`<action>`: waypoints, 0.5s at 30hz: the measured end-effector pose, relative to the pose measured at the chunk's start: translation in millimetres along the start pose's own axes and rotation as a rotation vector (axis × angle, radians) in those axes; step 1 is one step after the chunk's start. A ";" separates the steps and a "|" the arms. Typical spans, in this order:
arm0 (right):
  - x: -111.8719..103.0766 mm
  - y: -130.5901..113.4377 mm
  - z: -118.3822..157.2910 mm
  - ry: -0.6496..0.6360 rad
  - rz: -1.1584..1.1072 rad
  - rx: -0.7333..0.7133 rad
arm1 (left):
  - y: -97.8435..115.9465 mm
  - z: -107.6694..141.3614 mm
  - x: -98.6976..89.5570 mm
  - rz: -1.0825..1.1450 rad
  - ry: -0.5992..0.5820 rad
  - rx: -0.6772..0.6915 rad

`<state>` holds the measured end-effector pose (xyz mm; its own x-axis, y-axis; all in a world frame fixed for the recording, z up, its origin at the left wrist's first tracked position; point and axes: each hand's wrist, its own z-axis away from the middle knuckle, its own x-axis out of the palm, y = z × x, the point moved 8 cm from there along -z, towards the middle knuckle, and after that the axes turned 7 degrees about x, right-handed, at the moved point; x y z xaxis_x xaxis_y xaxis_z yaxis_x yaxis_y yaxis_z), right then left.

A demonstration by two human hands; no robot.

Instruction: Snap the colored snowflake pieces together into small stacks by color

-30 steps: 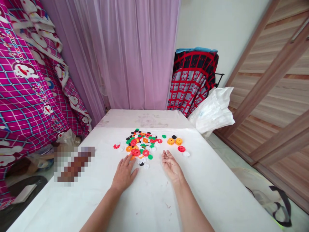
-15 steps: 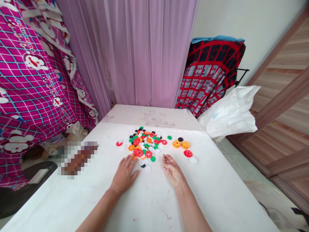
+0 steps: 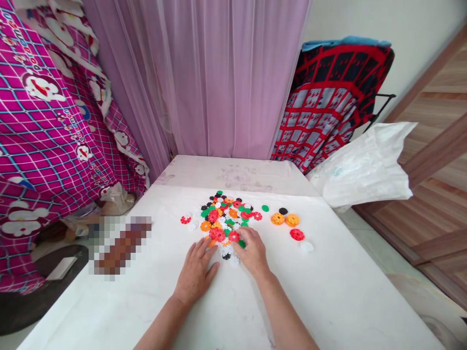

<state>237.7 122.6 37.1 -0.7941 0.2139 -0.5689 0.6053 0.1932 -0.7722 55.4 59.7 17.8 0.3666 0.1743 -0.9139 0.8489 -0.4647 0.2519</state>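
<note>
A loose pile of notched plastic discs in red (image 3: 217,234), orange (image 3: 205,226), green (image 3: 219,193), white and black lies on the white table (image 3: 219,311). My left hand (image 3: 197,267) rests palm down at the pile's front left edge. Its fingers are spread, with the fingertips touching an orange disc, and nothing shows in its grasp. My right hand (image 3: 251,250) is at the pile's right front edge, fingers curved and apart from the thumb. A green disc (image 3: 241,243) and a red disc (image 3: 234,236) lie by its fingertips, which partly cover them.
Right of the pile, a few discs lie apart: green (image 3: 265,208), black (image 3: 283,211), orange (image 3: 292,220), red (image 3: 296,235) and white (image 3: 307,247). A white plastic bag (image 3: 365,165) hangs at the table's right edge. A blurred patch (image 3: 122,248) covers something on the left.
My right hand has turned palm down and moved from the bare table to the right side of the pile. My left hand stays beside the pile. The view has shifted slightly.
</note>
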 end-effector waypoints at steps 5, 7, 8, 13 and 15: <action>15.4 -11.4 4.4 -0.022 0.189 -0.099 | 1.7 1.8 -0.9 -0.010 0.017 0.031; 16.9 -7.3 4.6 0.004 0.176 -0.078 | 1.9 1.9 -1.4 -0.035 0.024 0.041; 17.2 -4.6 4.4 0.018 0.159 -0.060 | 2.1 1.8 -1.7 -0.046 0.027 0.048; 7.4 5.7 5.9 0.101 0.023 0.003 | 3.3 1.7 -3.0 -0.076 0.036 0.070; -11.5 11.5 7.1 0.186 0.015 0.019 | 3.0 1.9 -3.7 -0.078 0.041 0.068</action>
<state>253.4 115.6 32.8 -0.7598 0.3901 -0.5201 0.6148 0.1712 -0.7698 55.8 55.9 21.4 0.3165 0.2470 -0.9159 0.8484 -0.5056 0.1568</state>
